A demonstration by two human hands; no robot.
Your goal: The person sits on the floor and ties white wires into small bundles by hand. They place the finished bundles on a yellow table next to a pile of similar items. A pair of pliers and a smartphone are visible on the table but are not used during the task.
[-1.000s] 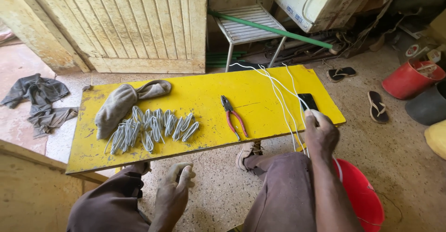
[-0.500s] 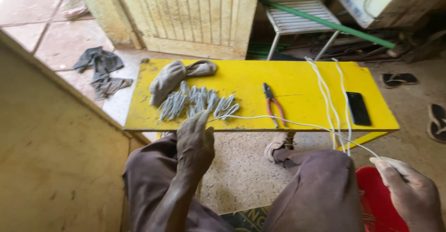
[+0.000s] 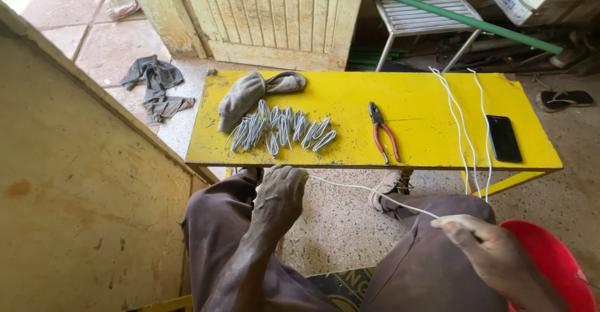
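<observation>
While stretched between both hands, white wire (image 3: pixel 369 191), thin, seemingly taut.

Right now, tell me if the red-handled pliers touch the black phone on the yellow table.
Apart. The head view shows the pliers and phone separated by bare yellow table.
</observation>
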